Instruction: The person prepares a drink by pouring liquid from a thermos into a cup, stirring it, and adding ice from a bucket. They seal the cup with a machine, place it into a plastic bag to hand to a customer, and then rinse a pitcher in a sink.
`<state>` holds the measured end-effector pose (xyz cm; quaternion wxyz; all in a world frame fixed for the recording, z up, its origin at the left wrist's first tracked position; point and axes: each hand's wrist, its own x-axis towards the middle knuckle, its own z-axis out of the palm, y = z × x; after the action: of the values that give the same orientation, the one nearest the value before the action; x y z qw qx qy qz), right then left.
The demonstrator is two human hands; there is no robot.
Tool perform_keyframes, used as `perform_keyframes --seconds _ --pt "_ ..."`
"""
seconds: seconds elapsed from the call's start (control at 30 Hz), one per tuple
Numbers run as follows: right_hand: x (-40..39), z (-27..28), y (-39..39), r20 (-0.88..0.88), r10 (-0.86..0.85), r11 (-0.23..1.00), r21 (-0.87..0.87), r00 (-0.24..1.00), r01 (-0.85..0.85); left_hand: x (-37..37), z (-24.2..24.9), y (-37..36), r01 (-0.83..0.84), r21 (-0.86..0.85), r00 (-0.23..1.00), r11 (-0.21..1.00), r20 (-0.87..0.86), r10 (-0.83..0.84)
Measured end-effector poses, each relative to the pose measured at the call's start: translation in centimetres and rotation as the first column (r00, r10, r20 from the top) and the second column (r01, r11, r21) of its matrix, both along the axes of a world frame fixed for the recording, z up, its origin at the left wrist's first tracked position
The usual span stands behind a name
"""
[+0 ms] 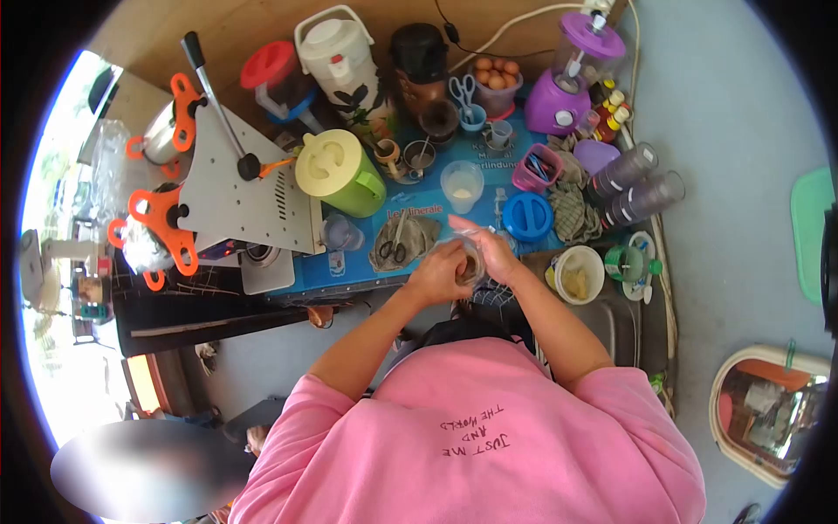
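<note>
Both of my hands are together at the front edge of the blue-covered table (pixel 305 278). My left hand (pixel 439 272) has its fingers closed on a clear plastic bag (pixel 472 264) with something brownish in it. My right hand (pixel 491 251) is at the bag's other side, fingers stretched out and the palm against the plastic. Just behind my hands a clear plastic cup (pixel 462 187) stands on the table, with a little pale content. To their left, scissors (pixel 394 251) lie on a grey cloth (pixel 423 234).
A sealing machine (pixel 244 192) and a green pitcher (pixel 340 173) stand left. Behind are a white jug (pixel 336 61), eggs (pixel 496 74) and a purple blender (pixel 559 100). To the right are a blue lid (pixel 527 217), a white tub (pixel 579 274) and stacked cups (pixel 644 197). A person is at lower left.
</note>
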<state>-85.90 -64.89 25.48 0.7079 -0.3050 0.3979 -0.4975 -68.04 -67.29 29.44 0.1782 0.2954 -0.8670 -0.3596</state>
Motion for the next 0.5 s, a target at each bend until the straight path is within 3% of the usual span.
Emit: perform_keyframes --seconds 0.03,0.07,0.1,0.13,0.17,0.23,0.3,0.37,0.47,0.5 --pt "-0.4 -1.0 -0.1 -0.099 -0.031 0.999 0.005 0.995 0.031 -0.3 -0.6 -0.3 -0.069 0.102 0.993 0.992 0.102 0.059" --pt "-1.1 -1.9 0.4 -0.402 -0.058 0.996 -0.083 0.914 0.027 -0.7 -1.3 -0.5 -0.169 0.072 0.964 0.983 0.221 0.15" --pt "-1.5 -3.2 0.8 -0.406 -0.05 0.996 -0.088 0.913 0.015 -1.1 -1.7 -0.9 -0.181 0.067 0.963 0.981 0.216 0.162" --pt "-1.9 -4.7 1.6 -0.703 -0.144 0.979 -0.205 0.696 -0.004 -1.5 -2.0 -1.3 -0.251 -0.001 0.925 0.968 0.295 0.241" --pt "-2.4 -5.9 2.5 -0.886 -0.26 0.949 -0.309 0.384 -0.069 -2.0 -2.1 -1.6 -0.317 -0.075 0.874 0.945 0.365 0.322" --pt "-3.6 -7.3 3.7 -0.942 -0.091 0.959 -0.17 0.322 -0.228 -2.9 -1.6 -2.1 -0.296 -0.058 0.853 0.953 0.432 0.292" --pt "-3.1 -6.1 4.1 -0.948 0.07 0.983 0.013 0.31 -0.181 -3.0 -2.5 -3.3 -0.241 -0.08 0.803 0.967 0.544 0.245" --pt "-2.3 -3.2 4.2 -0.952 0.078 0.994 0.052 0.297 -0.094 -3.7 -2.7 -3.5 -0.214 -0.115 0.694 0.97 0.681 0.234" --pt "-4.2 -4.6 4.2 -0.952 -0.071 0.989 -0.106 0.298 -0.103 -2.6 -3.5 -2.8 -0.175 -0.21 0.744 0.962 0.612 0.269" --pt "-3.9 -2.8 3.9 -0.922 -0.025 0.995 -0.06 0.385 -0.08 -2.3 -4.1 -2.8 -0.159 -0.196 0.763 0.968 0.597 0.246"
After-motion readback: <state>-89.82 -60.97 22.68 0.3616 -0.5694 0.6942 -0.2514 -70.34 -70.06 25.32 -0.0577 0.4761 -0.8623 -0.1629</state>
